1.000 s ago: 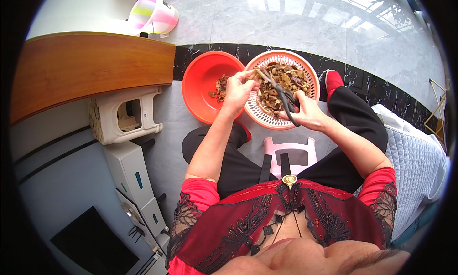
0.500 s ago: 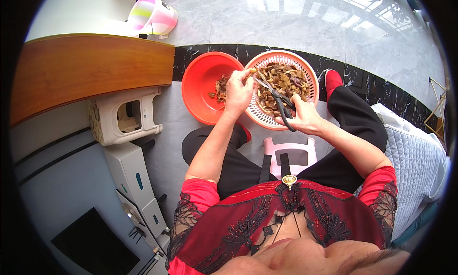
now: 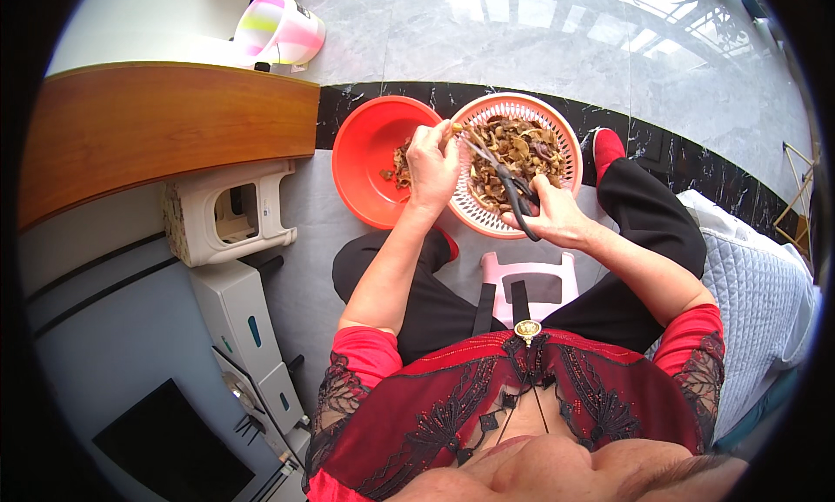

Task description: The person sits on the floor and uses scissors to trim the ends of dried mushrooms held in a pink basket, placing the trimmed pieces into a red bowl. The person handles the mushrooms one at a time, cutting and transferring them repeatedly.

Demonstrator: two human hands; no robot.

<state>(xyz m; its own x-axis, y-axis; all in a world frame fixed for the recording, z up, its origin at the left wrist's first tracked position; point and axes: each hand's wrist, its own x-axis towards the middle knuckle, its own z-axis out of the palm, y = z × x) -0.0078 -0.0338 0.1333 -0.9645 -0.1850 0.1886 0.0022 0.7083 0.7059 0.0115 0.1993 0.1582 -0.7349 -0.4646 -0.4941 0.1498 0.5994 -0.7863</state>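
Observation:
Black-handled scissors [image 3: 509,180] are gripped in my right hand [image 3: 554,213], their blades pointing up and left toward my left hand [image 3: 432,167]. Between the thumb and fingers of my left hand is a small yellow-brown mushroom piece [image 3: 457,129], close to the blade tips. Under the scissors, a white slotted basket with an orange rim [image 3: 570,145] holds a heap of brown dried mushrooms [image 3: 522,145]. Left of it stands an orange-red basin [image 3: 355,167], with some brown pieces [image 3: 400,164] at its right side, partly hidden by my left hand.
A pink plastic stool [image 3: 565,280] stands between my legs. To the left are a cream stool [image 3: 252,213], white drawer boxes [image 3: 235,315] and a wooden panel [image 3: 174,119]. A multicoloured bucket [image 3: 287,32] sits farther off. Quilted pale-blue fabric [image 3: 748,284] lies at the right.
The fingers of my left hand have shifted slightly, and the mushroom piece has turned a little near the blade tips. My right hand with the scissors has barely moved.

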